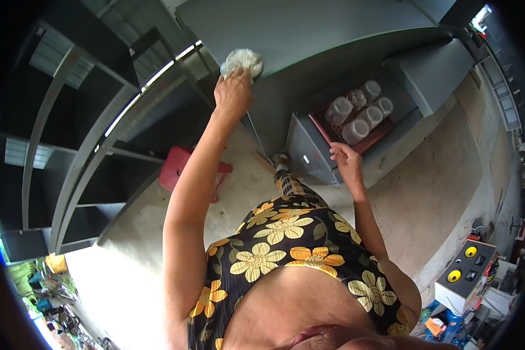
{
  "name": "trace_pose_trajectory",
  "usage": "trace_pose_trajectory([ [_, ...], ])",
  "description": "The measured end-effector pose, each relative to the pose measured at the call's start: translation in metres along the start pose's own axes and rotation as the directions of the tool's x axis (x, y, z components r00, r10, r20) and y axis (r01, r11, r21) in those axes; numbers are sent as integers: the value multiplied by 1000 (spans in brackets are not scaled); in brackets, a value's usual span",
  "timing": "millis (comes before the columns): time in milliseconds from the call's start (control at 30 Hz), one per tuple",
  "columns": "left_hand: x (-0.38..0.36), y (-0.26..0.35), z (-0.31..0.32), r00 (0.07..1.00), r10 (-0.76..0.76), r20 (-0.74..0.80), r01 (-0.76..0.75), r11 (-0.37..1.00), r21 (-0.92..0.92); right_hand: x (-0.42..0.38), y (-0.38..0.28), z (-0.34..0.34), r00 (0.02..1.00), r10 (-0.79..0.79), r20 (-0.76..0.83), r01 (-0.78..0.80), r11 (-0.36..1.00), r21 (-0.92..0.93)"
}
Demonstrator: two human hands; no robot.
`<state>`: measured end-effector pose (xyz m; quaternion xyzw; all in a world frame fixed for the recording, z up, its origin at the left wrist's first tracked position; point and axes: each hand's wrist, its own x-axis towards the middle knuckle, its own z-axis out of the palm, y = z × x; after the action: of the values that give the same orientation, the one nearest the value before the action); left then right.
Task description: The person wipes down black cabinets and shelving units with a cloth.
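Observation:
My left hand (234,93) reaches forward, its fingers closed on a crumpled white cloth (242,61). The cloth presses against the corner of the dark grey cabinet top (309,35). Lower and to the right, my right hand (350,164) hangs by the cabinet's open lower compartment, fingers loosely bent and apart, with nothing in them. Its fingertips are close to the rim of a reddish-brown tray (322,129). Several clear jars (356,130) stand in that tray.
A red plastic stool (175,166) stands on the concrete floor (431,186) to the left. Dark open shelving (79,146) fills the left side. A grey panel (437,73) juts out at the compartment's right. A speaker box (465,271) with yellow cones sits at lower right, among clutter.

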<state>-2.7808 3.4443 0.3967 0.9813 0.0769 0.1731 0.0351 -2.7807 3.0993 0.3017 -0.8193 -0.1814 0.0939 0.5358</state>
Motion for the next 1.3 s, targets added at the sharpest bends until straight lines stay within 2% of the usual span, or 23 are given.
trace_pose_trajectory([
  [100, 25, 7, -32, 918, -152, 366, 165, 986, -4, 45, -15, 2, 995, -44, -90, 47, 998, 35],
  [233, 79, 19, -50, 971, -83, 224, 125, 976, -180, 111, -48, 6, 976, -127, -177, 153, 978, 145],
  [267, 93, 25, -42, 998, -60, 22, 63, 972, -225, 127, -53, 7, 969, -152, -197, 188, 966, 179],
  [300, 110, 32, -39, 998, -7, -60, -8, 968, -249, 143, -62, 6, 957, -189, -220, 228, 960, 165],
  [400, 159, 61, -25, 937, 158, -311, -238, 941, -240, 182, -82, 7, 929, -213, -301, 285, 932, 221],
  [467, 185, 78, -3, 891, 254, -376, -336, 926, -171, 203, -86, 9, 905, -228, -359, 326, 915, 239],
  [567, 202, 96, 27, 882, 359, -307, -425, 885, -188, 221, -105, 7, 871, -235, -431, 367, 895, 254],
  [600, 202, 97, 37, 901, 367, -233, -417, 881, -223, 228, -109, 6, 870, -206, -447, 348, 900, 261],
  [667, 196, 95, 50, 919, 385, -83, -392, 872, -292, 253, -112, 3, 802, -319, -506, 411, 908, 79],
  [700, 192, 88, 51, 918, 395, -25, -379, 859, -343, 263, -119, -1, 854, -287, -433, 342, 938, 52],
  [767, 191, 69, 47, 934, 356, -24, -348, 894, -280, 290, -118, 2, 864, -380, -332, 285, 911, -299],
  [800, 188, 58, 43, 941, 337, -24, -332, 909, -252, 303, -116, 4, 873, -407, -268, 253, 848, -465],
  [900, 176, 4, 0, 967, 251, 33, -226, 915, -333, 337, -84, 26, 966, -232, -111, 70, 650, -757],
  [1000, 148, -52, -35, 997, 80, 22, -54, 822, -566, 355, -94, 37, 993, -76, -93, -38, 533, -845],
  [1033, 135, -68, -45, 1000, 13, 27, 8, 766, -643, 358, -102, 44, 991, -71, -112, -58, 527, -848],
  [1067, 122, -82, -52, 998, -51, 39, 63, 699, -712, 365, -105, 53, 992, -97, -81, -19, 517, -856],
  [1133, 93, -107, -58, 990, -129, 51, 123, 651, -749, 377, -106, 77, 989, -148, -28, 50, 494, -868],
  [1167, 81, -117, -57, 985, -167, 55, 148, 623, -768, 371, -115, 100, 968, -251, 9, 118, 420, -900],
  [1233, 57, -134, -52, 975, -194, 113, 202, 541, -816, 364, -138, 150, 902, -389, 189, 360, 433, -826],
  [1300, 37, -142, -55, 963, -229, 145, 239, 466, -852, 356, -156, 214, 817, -520, 250, 540, 536, -649],
])
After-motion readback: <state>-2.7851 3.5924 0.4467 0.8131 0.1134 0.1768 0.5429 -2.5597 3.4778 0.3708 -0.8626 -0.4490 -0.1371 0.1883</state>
